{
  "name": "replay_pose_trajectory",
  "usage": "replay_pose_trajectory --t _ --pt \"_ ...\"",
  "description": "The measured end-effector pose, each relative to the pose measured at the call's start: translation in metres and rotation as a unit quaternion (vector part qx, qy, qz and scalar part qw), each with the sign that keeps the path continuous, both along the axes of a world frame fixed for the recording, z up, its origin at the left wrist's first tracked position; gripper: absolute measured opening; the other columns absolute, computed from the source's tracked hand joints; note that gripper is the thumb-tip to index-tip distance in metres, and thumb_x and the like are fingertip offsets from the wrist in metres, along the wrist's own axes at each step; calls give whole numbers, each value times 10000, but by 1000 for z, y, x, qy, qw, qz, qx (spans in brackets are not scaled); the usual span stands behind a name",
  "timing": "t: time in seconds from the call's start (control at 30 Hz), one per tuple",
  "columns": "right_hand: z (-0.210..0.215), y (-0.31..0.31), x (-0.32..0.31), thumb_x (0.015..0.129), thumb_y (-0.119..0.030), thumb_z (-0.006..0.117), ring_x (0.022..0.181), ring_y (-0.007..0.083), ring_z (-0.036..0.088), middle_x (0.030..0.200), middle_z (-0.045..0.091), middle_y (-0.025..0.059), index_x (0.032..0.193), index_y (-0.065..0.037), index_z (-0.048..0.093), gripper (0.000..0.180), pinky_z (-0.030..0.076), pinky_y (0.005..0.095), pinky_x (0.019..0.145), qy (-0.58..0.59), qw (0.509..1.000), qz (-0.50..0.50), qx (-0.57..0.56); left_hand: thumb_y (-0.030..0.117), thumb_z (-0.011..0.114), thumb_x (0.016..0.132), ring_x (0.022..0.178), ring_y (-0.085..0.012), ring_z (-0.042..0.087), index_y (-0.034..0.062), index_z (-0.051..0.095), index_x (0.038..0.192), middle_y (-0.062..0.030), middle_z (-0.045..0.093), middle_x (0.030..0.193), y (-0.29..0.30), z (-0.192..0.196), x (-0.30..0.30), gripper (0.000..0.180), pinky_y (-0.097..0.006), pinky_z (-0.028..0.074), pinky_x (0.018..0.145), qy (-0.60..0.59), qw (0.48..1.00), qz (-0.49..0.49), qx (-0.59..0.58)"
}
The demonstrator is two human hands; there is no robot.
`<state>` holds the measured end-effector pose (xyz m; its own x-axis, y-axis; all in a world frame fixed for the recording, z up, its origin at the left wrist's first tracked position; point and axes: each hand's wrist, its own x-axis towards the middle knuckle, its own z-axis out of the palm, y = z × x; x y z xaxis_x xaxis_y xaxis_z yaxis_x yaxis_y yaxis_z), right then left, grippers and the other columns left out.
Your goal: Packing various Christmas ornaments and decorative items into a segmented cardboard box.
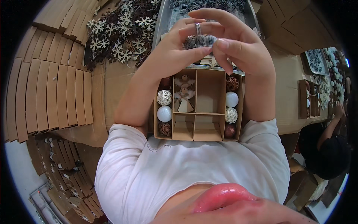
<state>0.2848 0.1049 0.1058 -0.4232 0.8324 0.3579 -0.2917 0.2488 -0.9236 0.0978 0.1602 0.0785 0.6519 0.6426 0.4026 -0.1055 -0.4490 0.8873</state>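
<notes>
Left hand (177,50) and right hand (246,46) are up past the far side of the brown box (210,91), bent toward each other. Some grey fluff (197,42) shows between them. The fingers curl near it, but they hide a lot, so I cannot tell if either hand is grasping it or has let go.

The box sits between the two arms, close to the white shirt (209,160). It looks partly filled. Its left side has a row of four balls (164,114): dark red, white woven, plain white and brown woven. Its right side has four more balls (232,99), and that row looks done too. The top left middle part holds wooden angels (184,95). The top right middle part has nothing in it, and I see nothing in the two bottom middle parts. So the sides seem finished, and three middle parts seem left to fill.

Past the box is a metal tray (158,31) with more fluffy bits. Wooden snowflakes (121,39) lie past the box and to its left. Far left of the box, many cardboard boxes (52,95) stand in rows.
</notes>
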Motion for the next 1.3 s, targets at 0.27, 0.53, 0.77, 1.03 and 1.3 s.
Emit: replay_pose_trajectory --t 0.27,0.53,0.77,1.03,1.3 --pt "40 -29 -19 841 -112 674 783 147 597 1319 489 222 1441 23 264 739 509 273 650 -154 977 -145 39 148 709 795 994 -241 574 31 671 883 -87 603 1021 7 4 -6 152 -356 443 873 43 992 62 102" --pt "5 -12 -30 869 -163 628 531 49 483 1081 643 139 1364 29 411 573 400 215 467 -422 796 -338 272 60 720 749 1120 -292 530 48 687 876 -90 608 1091 11 21 -23 132 -376 425 922 135 881 234 388" --pt "4 -10 -18 849 -102 636 570 49 476 1036 661 120 1336 30 449 538 368 236 467 -70 988 -99 95 118 717 736 1047 -301 553 75 698 853 -100 618 1082 9 21 -24 125 -402 427 917 83 950 149 264" --pt "8 -6 -26 840 -122 653 559 175 565 941 663 171 1418 20 314 685 466 272 545 -303 864 -347 205 120 722 723 1079 -289 542 76 711 850 -98 612 1095 5 26 -28 135 -390 430 920 136 864 242 421" --pt "13 -18 -18 836 -92 655 508 86 495 966 680 110 1409 26 352 659 404 225 496 -85 988 -132 1 72 713 754 1077 -222 544 16 677 901 -96 578 1136 9 24 -31 162 -333 434 898 100 963 128 217"
